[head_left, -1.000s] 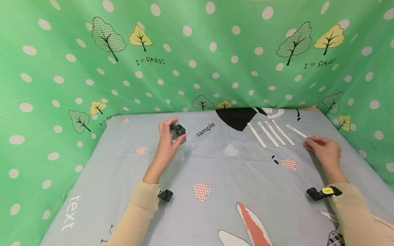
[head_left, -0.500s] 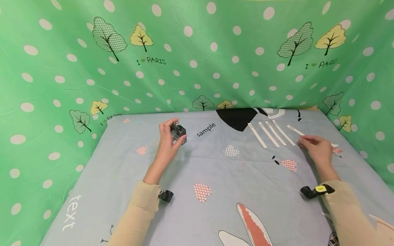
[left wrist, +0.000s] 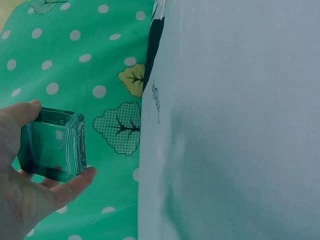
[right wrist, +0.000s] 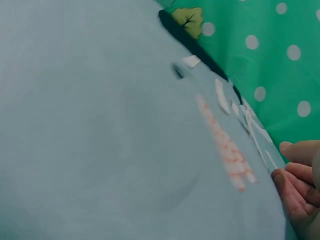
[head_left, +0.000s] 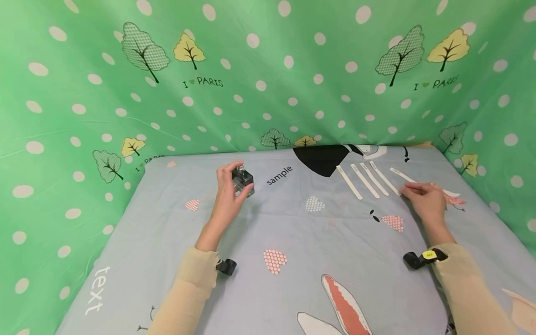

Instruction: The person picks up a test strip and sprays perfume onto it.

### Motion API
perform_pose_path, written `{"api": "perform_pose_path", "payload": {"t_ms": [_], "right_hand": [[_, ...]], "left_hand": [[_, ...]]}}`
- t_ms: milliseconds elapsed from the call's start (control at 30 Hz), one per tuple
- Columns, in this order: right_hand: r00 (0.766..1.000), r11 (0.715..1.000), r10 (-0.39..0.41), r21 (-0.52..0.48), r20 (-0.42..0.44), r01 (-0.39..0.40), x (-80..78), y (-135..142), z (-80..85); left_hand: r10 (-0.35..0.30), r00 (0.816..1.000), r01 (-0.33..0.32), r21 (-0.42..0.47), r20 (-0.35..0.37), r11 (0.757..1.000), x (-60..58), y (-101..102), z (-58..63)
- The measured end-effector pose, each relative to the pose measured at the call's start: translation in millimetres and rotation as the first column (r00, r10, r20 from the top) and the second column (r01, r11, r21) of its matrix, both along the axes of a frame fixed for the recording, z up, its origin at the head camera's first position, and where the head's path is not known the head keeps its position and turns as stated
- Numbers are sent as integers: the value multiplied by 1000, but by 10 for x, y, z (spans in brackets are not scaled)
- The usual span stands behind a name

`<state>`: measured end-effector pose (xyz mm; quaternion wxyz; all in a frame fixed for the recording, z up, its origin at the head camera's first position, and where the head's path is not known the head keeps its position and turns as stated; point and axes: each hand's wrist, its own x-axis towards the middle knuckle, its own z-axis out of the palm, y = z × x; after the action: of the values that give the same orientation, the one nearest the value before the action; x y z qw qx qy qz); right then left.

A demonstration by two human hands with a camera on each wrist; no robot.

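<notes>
Wide cloth (head_left: 326, 242) separates the left hand (head_left: 227, 190) from the right hand (head_left: 427, 202), with the far edge (head_left: 234, 152) beyond their fingers. The left fingers clasp the bottle (left wrist: 52, 142); the right fingers bunch together beside the strips (head_left: 374, 180), but whether they grip one I cannot tell.

A square, see-through glass bottle (left wrist: 52, 142) tips sideways in the left hand (head_left: 226, 191). Five thin white strips (head_left: 365, 181) lie slanted in a row.
</notes>
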<state>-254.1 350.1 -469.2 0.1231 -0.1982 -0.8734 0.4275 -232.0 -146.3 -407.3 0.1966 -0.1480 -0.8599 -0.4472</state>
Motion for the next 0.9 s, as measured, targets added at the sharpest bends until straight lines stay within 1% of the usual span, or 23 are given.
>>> {"api": "perform_pose_path", "payload": {"t_ms": [67, 133, 267, 367, 467, 667, 900], "right_hand": [[1000, 1000, 16, 20, -13, -16, 6, -12, -6], [999, 999, 41, 18, -30, -41, 3, -23, -16], [996, 996, 77, 48, -39, -75, -19, -46, -35], [996, 992, 81, 97, -26, -79, -38, -66, -39], [996, 988, 87, 126, -21, -84, -55, -78, -36], [994, 983, 113, 148, -1, -111, -76, -69, -13], [990, 971, 141, 192, 31, -144, -84, -63, 9]], "left_hand": [[-5, 1000, 5, 8, 10, 1000, 0, 5, 7], [-4, 1000, 4, 13, 15, 1000, -1, 6, 17], [-1, 1000, 1, 11, 11, 1000, -5, 6, 33], [4, 1000, -4, -7, 4, 1000, -5, 7, 36], [5, 1000, -5, -20, -1, 1000, -3, 12, 41], [7, 1000, -7, -33, -6, 999, 0, 33, 51], [3, 1000, -3, -26, 13, 1000, 14, 59, 44]]}}
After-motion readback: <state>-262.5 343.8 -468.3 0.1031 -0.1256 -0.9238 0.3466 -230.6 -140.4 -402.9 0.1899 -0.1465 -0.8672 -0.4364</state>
